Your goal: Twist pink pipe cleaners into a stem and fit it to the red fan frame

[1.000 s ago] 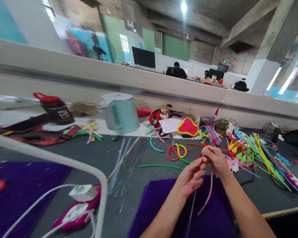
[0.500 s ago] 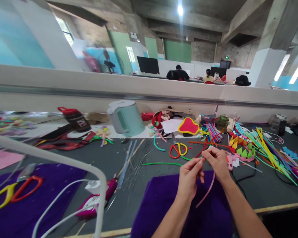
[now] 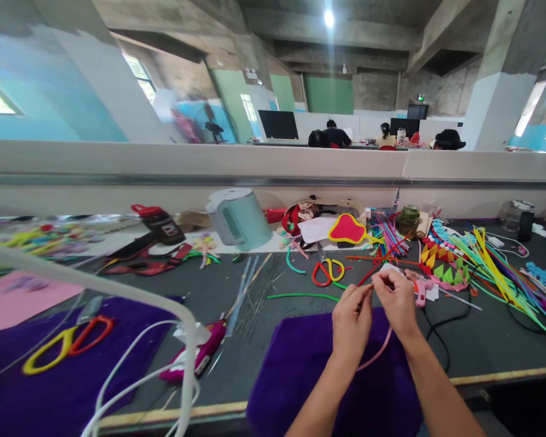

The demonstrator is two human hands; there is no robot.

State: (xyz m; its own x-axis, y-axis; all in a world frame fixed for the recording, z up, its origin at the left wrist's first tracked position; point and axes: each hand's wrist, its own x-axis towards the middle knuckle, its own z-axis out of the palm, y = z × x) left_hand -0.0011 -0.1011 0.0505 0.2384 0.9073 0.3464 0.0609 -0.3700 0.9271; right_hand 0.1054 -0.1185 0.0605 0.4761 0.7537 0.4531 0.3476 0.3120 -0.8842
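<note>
My left hand (image 3: pixel 352 318) and my right hand (image 3: pixel 397 300) meet at their fingertips above a purple cloth (image 3: pixel 291 364). Both are closed in a pinch on a thin pink strip (image 3: pixel 380 352), whose free part curves down between my wrists. The pinched end is too small to make out. Beyond my hands lie scissors with red and yellow handles (image 3: pixel 328 272) and a green stem (image 3: pixel 300 296). To the right of my right hand is a pink tool (image 3: pixel 421 291), probably a glue gun, with a black cord.
A kettle (image 3: pixel 241 218), a dark bottle (image 3: pixel 161 224) and a jar (image 3: pixel 408 221) stand along the back. Coloured stems (image 3: pixel 495 273) spread at right. More scissors (image 3: pixel 68 346) and a white tube frame (image 3: pixel 188 352) are at left. People sit beyond the partition (image 3: pixel 255 164).
The view has shifted, showing more of the left side. My left hand has turned so its back faces up more, and the pink strip's free end has swung nearer my left wrist.
</note>
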